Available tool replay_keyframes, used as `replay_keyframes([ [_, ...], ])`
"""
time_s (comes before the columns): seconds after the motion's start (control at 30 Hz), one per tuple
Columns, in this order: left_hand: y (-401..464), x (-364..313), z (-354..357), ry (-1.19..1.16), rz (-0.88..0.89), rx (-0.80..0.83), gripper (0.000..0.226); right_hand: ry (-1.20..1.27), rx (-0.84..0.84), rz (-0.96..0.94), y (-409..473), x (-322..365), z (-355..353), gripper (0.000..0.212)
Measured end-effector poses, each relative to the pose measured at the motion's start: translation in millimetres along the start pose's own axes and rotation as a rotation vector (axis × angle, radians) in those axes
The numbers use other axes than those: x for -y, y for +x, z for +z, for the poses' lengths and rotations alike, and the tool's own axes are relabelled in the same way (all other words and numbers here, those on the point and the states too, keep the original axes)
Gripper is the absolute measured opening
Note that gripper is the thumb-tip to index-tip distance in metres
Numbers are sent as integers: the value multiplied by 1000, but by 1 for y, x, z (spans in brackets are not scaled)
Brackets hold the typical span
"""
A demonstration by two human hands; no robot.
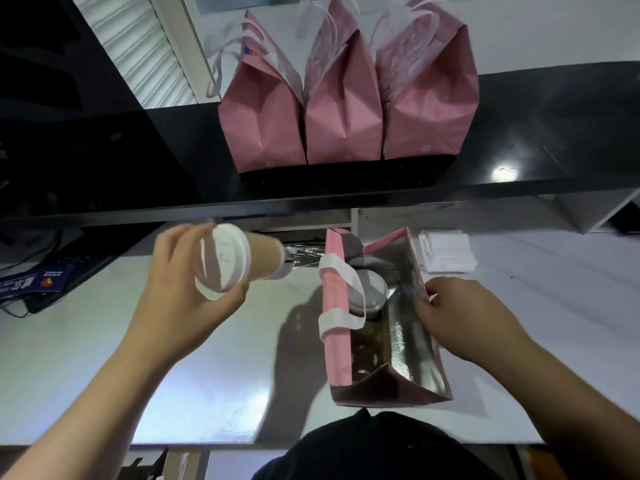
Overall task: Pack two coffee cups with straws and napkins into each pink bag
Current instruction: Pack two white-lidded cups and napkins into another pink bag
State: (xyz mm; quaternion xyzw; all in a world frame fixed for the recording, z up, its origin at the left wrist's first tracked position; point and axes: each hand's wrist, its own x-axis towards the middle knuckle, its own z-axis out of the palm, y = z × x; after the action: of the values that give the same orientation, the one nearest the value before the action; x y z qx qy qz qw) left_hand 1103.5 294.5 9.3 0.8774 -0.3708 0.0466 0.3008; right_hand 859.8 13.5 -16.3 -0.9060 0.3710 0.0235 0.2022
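My left hand (180, 289) grips a brown paper coffee cup (242, 259) with a white lid, held above the counter and tilted toward the right. An open pink bag (334, 341) with a silver lining and white handles stands on the counter right of centre. One lidded cup (372, 294) sits inside it at the far end. My right hand (460, 317) pinches the bag's right rim and holds it open. A bundle of wrapped straws (304, 256) lies behind the bag, and a stack of white napkins (445, 252) lies to its far right.
Three more pink bags (346, 112) with white handles stand side by side on the raised black shelf (519, 133) at the back. A keyboard and cables (52, 271) sit at the far left. The white counter (104, 358) stretches in front of me.
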Motion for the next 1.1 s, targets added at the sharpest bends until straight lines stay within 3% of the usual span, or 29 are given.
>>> replay_keyframes([
  [0.13,14,-76,-15,-139,217,126,85,8,-1,-4,-1,0,0,35],
  [0.23,23,-118,-1,-143,334,319,86,35,16,15,-3,-3,-3,32],
  [0.37,35,-144,37,106,462,596,90,62,3,24,-5,-11,-6,35],
  [0.53,33,-154,93,324,566,774,84,76,4,28,-8,-15,-7,34],
  [0.77,12,-140,141,532,586,877,59,88,-2,18,-12,-16,-7,33],
  [0.93,6,-126,150,492,536,898,42,89,-13,4,-13,-17,-5,33],
  [1.1,-4,-117,153,430,528,860,52,81,-17,6,-12,-17,-4,34],
])
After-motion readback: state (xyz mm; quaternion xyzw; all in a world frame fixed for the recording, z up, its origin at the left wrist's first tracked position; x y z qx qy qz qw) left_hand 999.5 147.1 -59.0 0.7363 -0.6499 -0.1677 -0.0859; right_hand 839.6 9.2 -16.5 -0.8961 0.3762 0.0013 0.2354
